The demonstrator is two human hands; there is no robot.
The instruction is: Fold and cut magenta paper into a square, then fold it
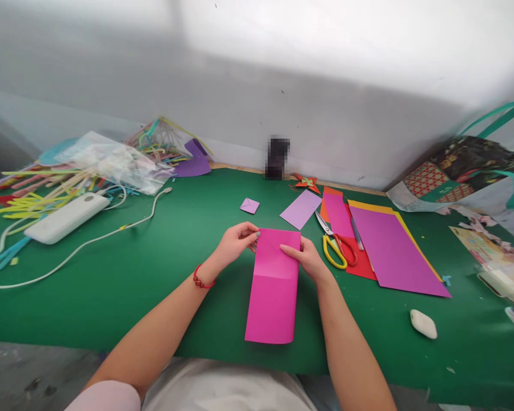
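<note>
A long magenta paper sheet (274, 285) lies on the green table (163, 274) in front of me, with a crease across its middle. My left hand (236, 242) pinches its far left corner, fingers closed on the edge. My right hand (305, 257) grips the far right edge, forefinger lying across the top of the sheet. A red bead bracelet circles my left wrist.
Yellow-handled scissors (334, 242) and a pen lie right of the sheet, beside stacked purple, red and orange papers (389, 251). A small folded lilac square (249, 205) and a lilac sheet (300, 209) lie farther back. A white power bank (66, 218) with cable, straws and a plastic bag sit left; a white eraser (423, 323) and a patterned bag right.
</note>
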